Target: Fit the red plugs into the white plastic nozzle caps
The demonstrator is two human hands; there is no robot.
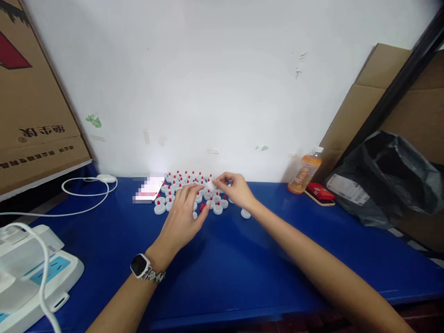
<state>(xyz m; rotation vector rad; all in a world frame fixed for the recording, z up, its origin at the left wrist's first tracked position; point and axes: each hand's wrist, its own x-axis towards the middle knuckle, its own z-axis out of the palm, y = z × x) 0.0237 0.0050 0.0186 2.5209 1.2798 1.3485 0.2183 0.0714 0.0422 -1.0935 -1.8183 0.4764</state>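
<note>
Many round, translucent white caps, most with a small red tip on top, stand close together on the blue table by the wall. My right hand pinches a white cap between thumb and fingertips, just above the group. Over the group's front left part is my left hand, fingers stretched and thumb apart. A small red piece shows beside its thumb; whether they touch I cannot tell. One separate white cap sits below my right wrist. Both hands hide some of the caps.
Left of the caps lies a phone with a bright screen. A white cable and white power strip occupy the left. An orange drink bottle, red packet and dark plastic bag are at right.
</note>
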